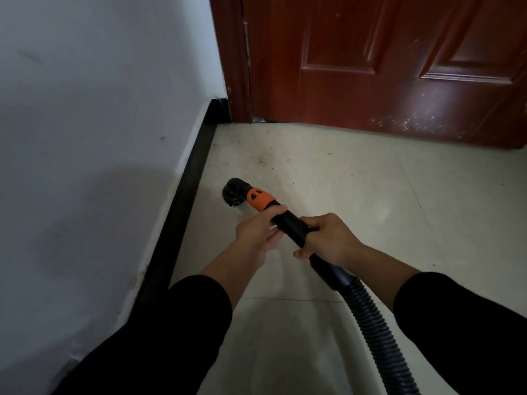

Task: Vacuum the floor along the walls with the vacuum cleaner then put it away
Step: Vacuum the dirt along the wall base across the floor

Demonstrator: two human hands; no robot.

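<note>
Two grips on one black tube [291,223] — that is how we work the vacuum nozzle [234,192] along the dark skirting board [188,181], short of the red door [370,67]. Our left hand [256,229] holds the tube just behind the orange collar [260,199], fingers [273,211] curled over it. Our right hand [328,238] is wrapped round it a little further back, ahead of the ribbed hose [370,317]. The nozzle sits on the pale floor tiles [342,181], near the skirting board but apart from it. We judge the tube light, stiff and smooth — best held on the rigid section, as here. The hose looks soft and springy; hauling on it would likely steer poorly and tug the machine, which is out of view.
</note>
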